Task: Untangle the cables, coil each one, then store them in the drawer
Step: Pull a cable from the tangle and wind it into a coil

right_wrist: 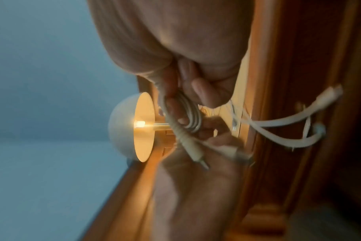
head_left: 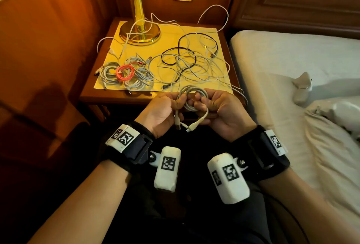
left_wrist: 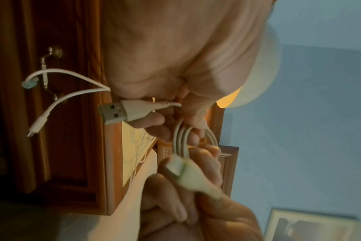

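Progress, as judged: the task is partly done. Three or so finished coils (head_left: 124,74), grey and one red, are laid together at the near left of the nightstand (head_left: 109,98). A loose tangle (head_left: 194,62) of white and black cables is spread over the yellow mat (head_left: 171,33), with one strand looped round the lamp base (head_left: 139,33); these are left to be separated and wound. The drawer is not seen open in any view; its handle (left_wrist: 52,53) is shown in the left wrist view, and nothing is yet stored.

Item in hand: a white cable (head_left: 191,97), wound into a small ring, is held above the lap just in front of the nightstand edge.

Left hand (head_left: 163,114): fingers are curled, pinching the ring's left side; a USB plug (left_wrist: 118,112) is seen lying across the fingertips.

Right hand (head_left: 222,115): fingers are curled round the ring's right side, the strands passing between thumb and fingers; the short tail with its small plug (head_left: 194,126) hangs below, between both palms.
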Action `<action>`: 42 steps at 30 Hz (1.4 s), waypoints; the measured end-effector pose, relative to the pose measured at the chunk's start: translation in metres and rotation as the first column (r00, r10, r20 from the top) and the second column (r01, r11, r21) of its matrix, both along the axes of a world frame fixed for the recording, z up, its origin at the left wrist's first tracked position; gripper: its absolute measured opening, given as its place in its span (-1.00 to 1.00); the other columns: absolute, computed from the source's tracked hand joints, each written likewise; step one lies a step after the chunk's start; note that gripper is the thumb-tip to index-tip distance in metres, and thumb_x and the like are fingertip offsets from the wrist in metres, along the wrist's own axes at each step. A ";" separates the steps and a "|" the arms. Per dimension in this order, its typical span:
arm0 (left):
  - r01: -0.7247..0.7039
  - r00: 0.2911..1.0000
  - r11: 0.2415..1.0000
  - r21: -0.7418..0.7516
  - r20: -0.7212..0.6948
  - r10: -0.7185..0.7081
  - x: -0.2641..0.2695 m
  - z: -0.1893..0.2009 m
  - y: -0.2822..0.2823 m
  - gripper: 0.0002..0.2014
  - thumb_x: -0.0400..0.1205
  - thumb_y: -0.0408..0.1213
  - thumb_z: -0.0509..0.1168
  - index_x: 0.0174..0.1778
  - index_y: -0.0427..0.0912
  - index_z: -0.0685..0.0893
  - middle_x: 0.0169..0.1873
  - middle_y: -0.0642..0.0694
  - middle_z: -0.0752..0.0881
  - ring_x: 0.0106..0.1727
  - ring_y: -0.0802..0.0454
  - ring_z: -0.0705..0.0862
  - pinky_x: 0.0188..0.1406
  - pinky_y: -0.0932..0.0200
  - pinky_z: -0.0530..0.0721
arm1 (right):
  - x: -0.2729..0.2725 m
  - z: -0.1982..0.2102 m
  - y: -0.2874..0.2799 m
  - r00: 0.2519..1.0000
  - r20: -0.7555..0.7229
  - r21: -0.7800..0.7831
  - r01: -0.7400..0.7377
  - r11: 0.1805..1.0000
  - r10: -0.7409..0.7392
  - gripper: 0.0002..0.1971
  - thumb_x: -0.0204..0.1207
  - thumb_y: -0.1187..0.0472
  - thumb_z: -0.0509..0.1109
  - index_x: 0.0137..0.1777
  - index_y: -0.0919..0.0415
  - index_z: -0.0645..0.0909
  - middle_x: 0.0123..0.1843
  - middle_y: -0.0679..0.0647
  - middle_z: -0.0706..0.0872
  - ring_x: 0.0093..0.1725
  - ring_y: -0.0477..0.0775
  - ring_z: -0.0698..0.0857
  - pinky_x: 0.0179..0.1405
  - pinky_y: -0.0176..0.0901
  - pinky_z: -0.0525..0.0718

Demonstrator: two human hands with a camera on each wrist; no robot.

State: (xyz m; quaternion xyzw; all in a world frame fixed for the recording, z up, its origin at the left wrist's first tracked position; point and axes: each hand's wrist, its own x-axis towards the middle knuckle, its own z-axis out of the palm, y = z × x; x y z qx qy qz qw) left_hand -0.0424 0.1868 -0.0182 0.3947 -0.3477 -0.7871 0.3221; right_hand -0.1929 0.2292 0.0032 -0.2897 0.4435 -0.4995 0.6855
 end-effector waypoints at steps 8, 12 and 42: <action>-0.124 0.979 0.972 -0.200 0.133 0.153 -0.005 0.009 0.007 -0.87 0.66 -0.44 0.27 -0.11 -0.24 0.73 -0.24 -0.17 0.77 -0.18 -0.08 0.72 -0.01 -0.03 0.63 | 0.006 -0.012 0.000 0.884 -0.385 -0.143 0.224 0.964 -0.263 -0.94 0.53 0.47 0.39 -0.06 0.39 0.68 -0.33 0.22 0.65 -0.49 -0.02 0.50 -0.59 -0.30 0.53; -0.157 0.947 0.936 -0.314 0.221 0.233 -0.007 0.005 0.008 -0.87 0.64 -0.35 0.35 -0.17 -0.12 0.78 -0.24 -0.14 0.80 -0.18 -0.08 0.73 0.01 -0.07 0.66 | 0.008 -0.012 -0.002 0.826 -0.521 -0.148 0.162 0.976 -0.216 -0.93 0.51 0.39 0.46 -0.09 0.42 0.66 -0.40 0.21 0.68 -0.56 0.01 0.59 -0.67 -0.30 0.54; -0.194 0.900 0.926 -0.323 0.318 0.299 0.007 0.004 0.012 -0.85 0.51 -0.20 0.48 -0.19 -0.12 0.63 -0.38 -0.01 0.66 -0.51 0.17 0.53 -0.42 0.29 0.54 | 0.024 -0.011 0.005 0.825 -0.472 -0.061 0.323 0.945 -0.312 -0.92 0.49 0.40 0.47 -0.14 0.45 0.73 -0.41 0.31 0.70 -0.65 0.13 0.53 -0.77 -0.27 0.46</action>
